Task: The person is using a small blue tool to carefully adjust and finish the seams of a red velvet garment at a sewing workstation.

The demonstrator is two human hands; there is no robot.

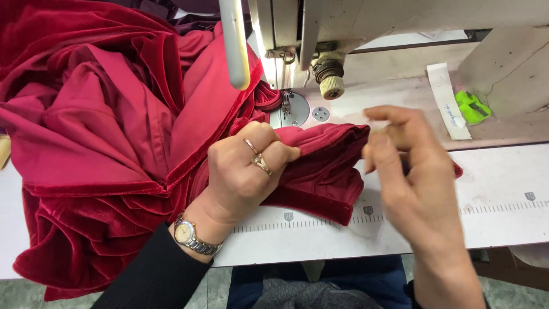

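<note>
Right hand [409,171] loosely curled, released, left hand [249,169] clenched on plush crimson velvet fabric [103,131], ruled white table [503,200]

Bare ruled table [503,217] at right; bunched red velvet [86,143] and sewing machine [354,28] barring left, rear.

Single head-mounted cam, looks steeply down and fwd from above the operator's lap. Close range: sewing machine [320,34] at top of frame, table [503,200] edge w/ ruler strip near bottom, floor beneath. No 2nd view, so no overlap.
</note>
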